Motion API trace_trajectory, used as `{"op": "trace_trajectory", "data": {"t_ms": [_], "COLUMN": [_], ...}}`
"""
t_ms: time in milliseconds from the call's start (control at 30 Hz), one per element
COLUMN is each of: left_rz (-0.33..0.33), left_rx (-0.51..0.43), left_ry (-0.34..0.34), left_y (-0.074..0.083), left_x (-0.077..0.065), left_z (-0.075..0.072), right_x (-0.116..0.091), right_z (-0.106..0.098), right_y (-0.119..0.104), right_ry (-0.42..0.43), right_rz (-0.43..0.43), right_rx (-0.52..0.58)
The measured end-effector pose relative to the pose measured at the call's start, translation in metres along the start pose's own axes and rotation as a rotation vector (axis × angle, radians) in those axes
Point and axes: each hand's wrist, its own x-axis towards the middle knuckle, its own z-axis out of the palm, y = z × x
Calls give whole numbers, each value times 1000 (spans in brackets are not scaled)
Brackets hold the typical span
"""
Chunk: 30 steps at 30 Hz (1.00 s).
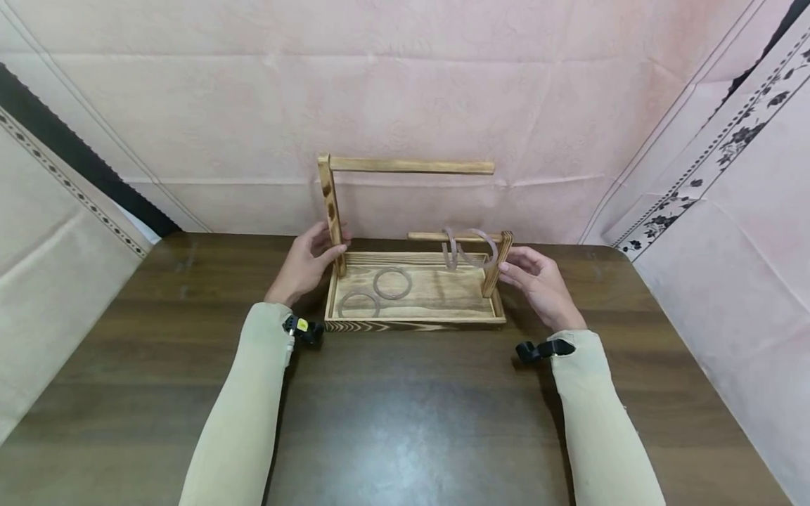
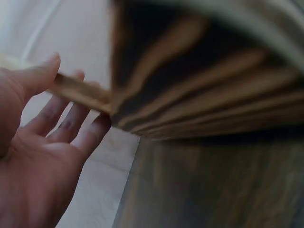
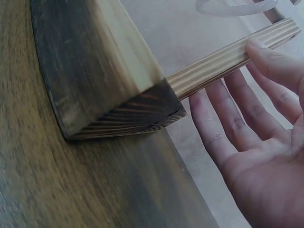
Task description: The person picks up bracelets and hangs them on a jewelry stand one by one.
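Observation:
A wooden stand with a tray base (image 1: 418, 321) sits at the far middle of the table. Its tall left post (image 1: 330, 204) carries a top bar (image 1: 411, 166). My left hand (image 1: 310, 260) holds this post near its foot; in the left wrist view the post (image 2: 80, 90) runs between the thumb and fingers of that hand (image 2: 38, 156). The short right post (image 1: 496, 266) carries a lower bar (image 1: 430, 237) with clear rings (image 1: 451, 256) hanging on it. My right hand (image 1: 538, 281) is beside it with straight fingers. Its thumb (image 3: 266, 52) touches the post (image 3: 223, 61).
Two clear rings (image 1: 375, 283) (image 1: 340, 306) lie flat on the tray base. The dark wooden table (image 1: 405, 422) stretches toward me between my sleeved forearms. Pink cloth walls close off the back and both sides.

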Motion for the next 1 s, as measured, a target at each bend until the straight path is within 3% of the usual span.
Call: {"op": "trace_trajectory", "data": {"t_ms": [300,467,700,1000], "left_rz": [-62,-86,-97,-55], "left_rx": [-172,-175,-110,-69], "left_ry": [7,10,-15,-37], "left_y": [-9,-10,-7,-3], "left_x": [-2,-1,0,0], "left_z": [-9,-8,-12,-13], "right_x": [-2,-2,1,-8], "right_z": [-1,-3,0,8], "right_y": [-2,-1,-6,-22], "right_ry": [-14,2,21,51], "right_rz": [33,21,2,32], "right_rx": [-54,-63,-108,-413]}}
